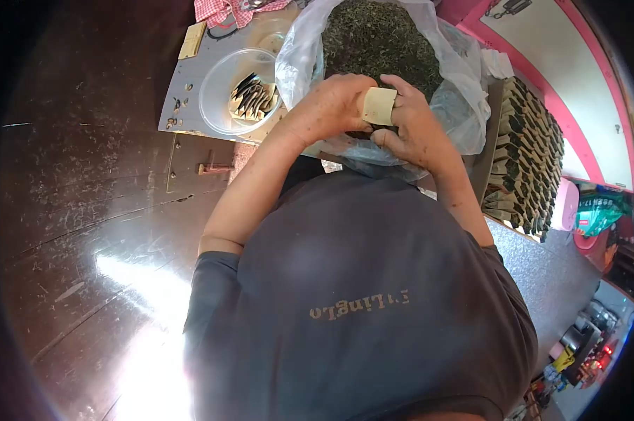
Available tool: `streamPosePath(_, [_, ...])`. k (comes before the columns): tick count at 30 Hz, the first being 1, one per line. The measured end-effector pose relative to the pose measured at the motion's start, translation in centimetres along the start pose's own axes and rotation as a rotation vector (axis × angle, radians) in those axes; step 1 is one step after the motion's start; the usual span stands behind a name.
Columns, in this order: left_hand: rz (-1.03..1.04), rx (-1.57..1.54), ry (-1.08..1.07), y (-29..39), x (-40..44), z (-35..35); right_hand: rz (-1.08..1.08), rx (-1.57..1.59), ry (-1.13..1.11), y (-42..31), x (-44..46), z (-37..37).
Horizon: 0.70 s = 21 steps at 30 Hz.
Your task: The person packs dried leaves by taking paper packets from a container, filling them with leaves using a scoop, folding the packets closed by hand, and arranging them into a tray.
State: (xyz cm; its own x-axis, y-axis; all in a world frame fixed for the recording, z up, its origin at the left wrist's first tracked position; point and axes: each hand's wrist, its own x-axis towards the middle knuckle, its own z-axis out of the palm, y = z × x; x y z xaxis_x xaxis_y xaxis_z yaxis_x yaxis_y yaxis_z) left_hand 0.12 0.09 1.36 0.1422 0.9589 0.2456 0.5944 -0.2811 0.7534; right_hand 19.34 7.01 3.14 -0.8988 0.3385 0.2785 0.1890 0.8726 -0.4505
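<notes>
The small cream packet (379, 107) is held over the near part of the dark, dry leaves (380, 38), which fill an open clear plastic bag (299, 59). The left hand (341, 105) grips its left side, while the right hand (412, 126) has its fingers curled at the right edge, thumb lower down (how firmly either one presses, I cannot tell). Both hands hide some of the leaves and the bag's near rim.

Just left of the bag, a round clear tub (212, 105) sits on the grey table (180, 88) with dark-and-cream pieces (252, 97) inside; the left forearm passes close by its right side. Beyond the tub are a cream block (191, 41) and a red checked cloth (222, 10). To the right of the bag, rows of filled packets (524, 158) stand packed together, with a pink container (565, 205) beside them.
</notes>
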Motion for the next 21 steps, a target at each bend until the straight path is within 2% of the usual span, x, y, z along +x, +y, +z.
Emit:
streamPosePath(3, [0.051,-0.010,0.070,-0.2,-0.4,0.7,0.001,-0.056,-0.033,0.1,0.5,-0.6])
streamPosePath(5, [-0.127,-0.117,0.054,-0.7,-0.8,0.7,0.104,0.166,-0.118,0.3,1.0,-1.3])
streamPosePath(6, [-0.181,-0.281,0.059,-0.7,-1.1,0.5,0.095,0.231,-0.104,0.0,1.4,-1.9])
streamPosePath(7, [-0.179,-0.282,0.056,-0.8,-1.3,0.4,0.098,0.230,-0.102,0.0,1.3,-2.0])
streamPosePath(9, [-0.230,-0.395,0.130,-1.1,-1.6,0.4,0.211,0.489,0.136,0.1,0.7,-2.4])
streamPosePath(10, [-0.228,-0.396,0.128,-1.2,-1.7,0.3,0.171,0.515,0.198,0.8,0.5,-2.8])
streamPosePath(11, [-0.229,-0.354,0.147,-1.4,-1.7,0.3,0.173,0.513,0.200,1.6,0.2,-2.9])
streamPosePath(13, [-0.228,-0.315,0.166,-2.0,-1.8,0.3,0.267,0.318,0.220,3.4,-0.3,-2.5])
streamPosePath(14, [-0.244,-0.365,0.163,-2.4,-1.8,0.5,0.239,0.122,0.179,4.4,-0.6,-2.1])
streamPosePath(15, [-0.259,-0.415,0.161,-2.5,-1.8,0.6,0.242,0.120,0.179,4.8,-0.8,-1.6])
streamPosePath(17, [-0.269,-0.391,0.157,-2.7,-1.8,0.6,0.409,-0.067,-0.147,5.3,-0.8,-0.4])
streamPosePath(18, [-0.282,-0.365,0.150,-2.7,-1.8,0.6,0.409,-0.066,-0.149,5.7,-0.9,0.6])
streamPosePath(20, [-0.291,-0.406,0.174,-2.9,-1.9,0.8,0.349,-0.176,-0.418,6.3,-0.8,2.5])
streamPosePath(21, [-0.298,-0.446,0.198,-3.0,-1.9,0.8,0.346,-0.175,-0.417,6.2,-0.5,2.8])
